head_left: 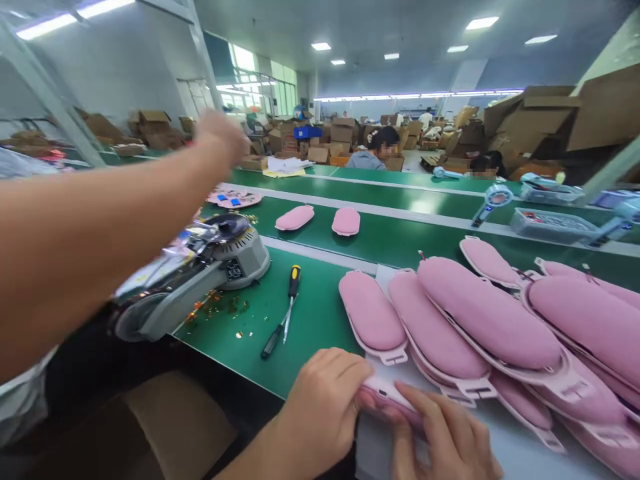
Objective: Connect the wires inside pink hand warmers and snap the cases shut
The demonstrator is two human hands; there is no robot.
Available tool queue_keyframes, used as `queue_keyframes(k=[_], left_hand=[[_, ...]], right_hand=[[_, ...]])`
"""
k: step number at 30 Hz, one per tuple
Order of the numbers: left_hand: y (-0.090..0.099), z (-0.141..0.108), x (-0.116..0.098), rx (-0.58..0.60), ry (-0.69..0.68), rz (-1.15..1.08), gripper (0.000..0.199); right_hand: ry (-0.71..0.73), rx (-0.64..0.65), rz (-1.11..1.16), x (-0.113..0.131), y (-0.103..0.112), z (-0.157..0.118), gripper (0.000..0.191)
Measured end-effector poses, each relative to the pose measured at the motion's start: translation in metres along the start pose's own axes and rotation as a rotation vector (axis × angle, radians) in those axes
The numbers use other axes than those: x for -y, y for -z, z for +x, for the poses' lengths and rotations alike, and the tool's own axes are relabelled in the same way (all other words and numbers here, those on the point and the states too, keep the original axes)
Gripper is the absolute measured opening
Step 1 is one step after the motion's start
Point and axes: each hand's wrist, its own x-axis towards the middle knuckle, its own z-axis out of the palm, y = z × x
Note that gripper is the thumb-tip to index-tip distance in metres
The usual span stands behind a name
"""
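Near the bottom centre, my left hand (327, 403) and my right hand (445, 433) both grip a pink oval piece (393, 395), one at each end, with its narrow edge and a small dark slot turned up. The fingers of both hands are closed on it and cover much of its surface. Right beside my hands lies a pink padded case (373, 312) with a pale rim and a slotted tab. A pile of similar pink cases (490, 313) spreads to the right.
Another person's arm (125, 220) reaches across the left side. A grey machine (240, 257), a yellow-black screwdriver (294, 281) and a dark-handled one (273, 341) rest on the green bench (320, 333). Handheld fans (493, 200) and plastic trays (553, 225) stand at the back right.
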Motion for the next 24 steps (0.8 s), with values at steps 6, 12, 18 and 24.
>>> queue_keyframes(k=[6, 12, 18, 24], left_hand=[[-0.016, -0.001, 0.002, -0.218, -0.054, 0.017, 0.019], [0.006, 0.000, 0.007, -0.029, 0.054, -0.052, 0.024], [0.020, -0.008, 0.014, 0.041, 0.244, -0.102, 0.024], [0.000, -0.017, 0.002, -0.087, 0.042, 0.004, 0.020]], right_hand=[[-0.197, 0.067, 0.020, 0.018, 0.004, -0.001, 0.015], [-0.227, 0.162, 0.159, 0.013, 0.011, 0.009, 0.016], [-0.297, 0.131, 0.247, 0.012, 0.014, 0.012, 0.017], [-0.230, 0.129, 0.232, 0.024, 0.016, 0.004, 0.014]])
